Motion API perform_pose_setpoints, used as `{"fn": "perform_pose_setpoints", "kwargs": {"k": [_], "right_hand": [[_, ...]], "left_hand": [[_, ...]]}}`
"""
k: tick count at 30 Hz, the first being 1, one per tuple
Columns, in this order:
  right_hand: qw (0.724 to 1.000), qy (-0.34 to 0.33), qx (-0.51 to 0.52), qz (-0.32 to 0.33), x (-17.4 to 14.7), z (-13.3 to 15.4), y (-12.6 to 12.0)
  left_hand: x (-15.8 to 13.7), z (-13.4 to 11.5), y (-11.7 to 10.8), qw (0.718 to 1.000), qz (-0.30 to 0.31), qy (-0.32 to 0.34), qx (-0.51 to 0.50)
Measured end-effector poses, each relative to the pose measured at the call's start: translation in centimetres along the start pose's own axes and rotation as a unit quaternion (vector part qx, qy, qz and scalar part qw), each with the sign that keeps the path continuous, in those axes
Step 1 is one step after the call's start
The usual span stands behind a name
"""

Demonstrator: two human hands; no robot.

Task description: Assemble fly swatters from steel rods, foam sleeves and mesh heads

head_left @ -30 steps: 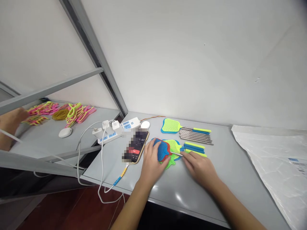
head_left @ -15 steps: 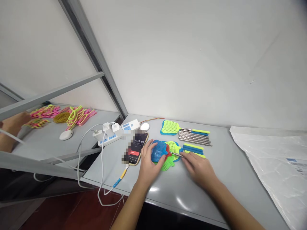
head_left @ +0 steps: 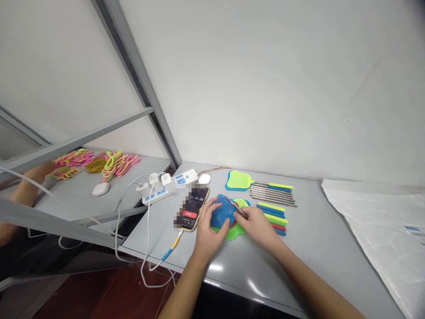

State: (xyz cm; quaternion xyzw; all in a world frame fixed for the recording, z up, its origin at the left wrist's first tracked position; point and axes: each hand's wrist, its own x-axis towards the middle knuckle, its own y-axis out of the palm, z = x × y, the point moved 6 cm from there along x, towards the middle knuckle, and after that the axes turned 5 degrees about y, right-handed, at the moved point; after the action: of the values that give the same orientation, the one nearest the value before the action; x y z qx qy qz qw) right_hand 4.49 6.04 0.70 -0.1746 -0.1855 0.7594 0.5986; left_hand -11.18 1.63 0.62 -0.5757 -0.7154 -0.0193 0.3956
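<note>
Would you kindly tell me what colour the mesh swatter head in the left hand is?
The mesh swatter head is blue, best seen in the head view.

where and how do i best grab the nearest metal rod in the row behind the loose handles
Probably pinch the nearest metal rod at its right end, coming from the right and above. That tip juts past its neighbours, while the rest lies close alongside them and the coloured handles sit in front. The right hand holds another rod, so it may need freeing first.
</note>
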Motion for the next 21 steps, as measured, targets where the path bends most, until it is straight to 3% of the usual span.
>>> {"fn": "perform_pose_setpoints", "kwargs": {"k": [5,9,13,16,18,21], "right_hand": [[0.995,0.023,0.093,-0.042,-1.4,-1.4,-2.8],[0.984,0.044,0.155,-0.077,-3.4,-2.9,-4.3],[0.951,0.097,0.269,-0.116,-5.0,-5.6,-4.2],[0.927,0.097,0.338,-0.132,-5.6,-6.7,-4.0],[0.925,0.088,0.342,-0.142,-5.8,-6.8,-4.1],[0.932,0.082,0.322,-0.146,-6.0,-6.4,-4.3]], "left_hand": [[-0.2,0.1,-1.5,0.988,-0.111,-0.024,-0.106],[-0.9,-0.1,-1.0,0.980,-0.133,-0.053,-0.137],[-2.4,-1.4,2.2,0.966,-0.097,-0.087,-0.222],[-3.3,-2.7,4.9,0.951,-0.089,-0.130,-0.265],[-3.5,-3.5,6.5,0.932,-0.083,-0.157,-0.317],[-2.7,-4.5,8.5,0.894,-0.027,-0.166,-0.416]]}}
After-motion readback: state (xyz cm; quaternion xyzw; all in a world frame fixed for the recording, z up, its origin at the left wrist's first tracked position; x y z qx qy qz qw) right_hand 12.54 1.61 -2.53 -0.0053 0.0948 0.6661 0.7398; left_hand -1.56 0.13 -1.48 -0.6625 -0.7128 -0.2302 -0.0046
